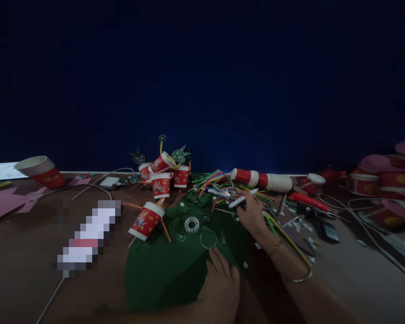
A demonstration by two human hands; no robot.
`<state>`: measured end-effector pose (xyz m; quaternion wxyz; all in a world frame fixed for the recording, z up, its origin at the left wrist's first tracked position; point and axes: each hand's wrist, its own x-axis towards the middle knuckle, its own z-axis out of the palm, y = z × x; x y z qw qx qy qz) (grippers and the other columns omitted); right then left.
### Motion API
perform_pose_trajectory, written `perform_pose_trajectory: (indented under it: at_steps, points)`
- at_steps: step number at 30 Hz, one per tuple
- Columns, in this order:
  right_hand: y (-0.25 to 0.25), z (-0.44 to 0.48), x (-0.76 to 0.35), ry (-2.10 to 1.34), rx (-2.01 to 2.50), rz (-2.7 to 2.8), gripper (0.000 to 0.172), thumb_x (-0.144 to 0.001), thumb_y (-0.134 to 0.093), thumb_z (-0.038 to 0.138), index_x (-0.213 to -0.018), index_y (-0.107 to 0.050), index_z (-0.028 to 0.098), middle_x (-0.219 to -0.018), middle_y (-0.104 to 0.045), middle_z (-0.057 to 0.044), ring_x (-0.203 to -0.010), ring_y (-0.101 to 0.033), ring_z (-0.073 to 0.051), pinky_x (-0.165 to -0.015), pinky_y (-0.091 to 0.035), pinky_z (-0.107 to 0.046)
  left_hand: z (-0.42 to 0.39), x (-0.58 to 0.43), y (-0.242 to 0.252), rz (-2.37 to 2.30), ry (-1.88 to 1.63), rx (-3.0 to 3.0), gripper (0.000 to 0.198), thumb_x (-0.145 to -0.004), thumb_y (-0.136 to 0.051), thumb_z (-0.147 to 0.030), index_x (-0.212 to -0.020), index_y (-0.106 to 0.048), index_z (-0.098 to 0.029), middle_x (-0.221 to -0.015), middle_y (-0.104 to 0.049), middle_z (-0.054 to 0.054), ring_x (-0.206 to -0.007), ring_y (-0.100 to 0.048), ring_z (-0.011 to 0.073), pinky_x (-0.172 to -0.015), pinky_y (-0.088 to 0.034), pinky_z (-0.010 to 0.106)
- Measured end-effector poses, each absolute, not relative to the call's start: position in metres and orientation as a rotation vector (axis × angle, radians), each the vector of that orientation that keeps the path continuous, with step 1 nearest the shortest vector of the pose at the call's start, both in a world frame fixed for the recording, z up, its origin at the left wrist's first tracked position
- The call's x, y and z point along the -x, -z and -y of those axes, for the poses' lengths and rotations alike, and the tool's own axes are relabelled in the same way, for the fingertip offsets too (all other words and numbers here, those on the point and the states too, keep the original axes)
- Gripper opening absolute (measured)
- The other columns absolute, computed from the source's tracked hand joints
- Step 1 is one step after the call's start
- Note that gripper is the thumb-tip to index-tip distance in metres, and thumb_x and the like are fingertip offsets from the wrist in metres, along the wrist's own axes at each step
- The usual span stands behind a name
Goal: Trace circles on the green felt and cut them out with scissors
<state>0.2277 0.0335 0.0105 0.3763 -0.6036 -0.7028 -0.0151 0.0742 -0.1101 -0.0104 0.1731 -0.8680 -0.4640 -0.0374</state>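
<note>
My right hand [250, 213] holds a white marker [242, 198] between thumb and fingers, over a pile of coloured straws [219, 180]. My left hand [221, 281] lies on a large green paper sheet [155, 274], fingers stretched out near a circle [208, 239] outlined in white. On the sheet beyond it are a white ring [191, 225] and small outlined shapes, among them a heart in a circle [181, 236]. A red paper cup [146, 220] with orange straws leans at the sheet's left edge. More red cups [161, 185] with straws and green cutouts stand behind it.
Stacked cups [273, 182] lie at the back. Right of my arm are a red-handled tool [310, 201], a dark object [327, 230], paper scraps and cables. A power strip [87, 238], blurred out, lies left, near pink paper [3, 202] and a cup stack [42, 171].
</note>
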Motion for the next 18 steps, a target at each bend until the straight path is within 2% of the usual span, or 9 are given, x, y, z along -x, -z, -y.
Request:
perform_pose_trajectory:
  at_steps: [8,13,18]
  points:
    - [-0.015,-0.033,-0.229,-0.078,1.596,1.704,0.031,-0.068,-0.047,0.010,-0.096,-0.055,0.019,-0.092,-0.068,-0.006,-0.091,-0.059,-0.025,-0.085,-0.038,-0.041,0.110,-0.073,0.013,1.303,0.137,2.468,0.020,-0.074,-0.059,-0.026,-0.080,-0.063,-0.007,-0.106,-0.061,0.031,-0.100,-0.058,0.0416,-0.069,-0.049,0.049]
    - [-0.019,-0.031,-0.227,-0.160,1.577,1.706,0.037,-0.064,-0.046,0.008,-0.098,-0.052,0.019,-0.095,-0.068,-0.005,-0.090,-0.060,-0.024,-0.083,-0.040,-0.038,0.110,-0.073,0.012,1.304,0.107,2.460,0.019,-0.074,-0.058,-0.025,-0.079,-0.063,-0.007,-0.106,-0.062,0.030,-0.100,-0.059,0.0402,-0.069,-0.049,0.049]
    - [-0.037,-0.018,-0.219,0.053,1.604,1.770,0.037,-0.065,-0.045,0.007,-0.100,-0.052,0.018,-0.097,-0.066,-0.007,-0.091,-0.058,-0.025,-0.084,-0.036,-0.038,0.113,-0.073,0.013,1.320,0.115,2.429,0.017,-0.074,-0.057,-0.024,-0.077,-0.063,-0.008,-0.104,-0.063,0.028,-0.098,-0.060,0.0381,-0.073,-0.047,0.051]
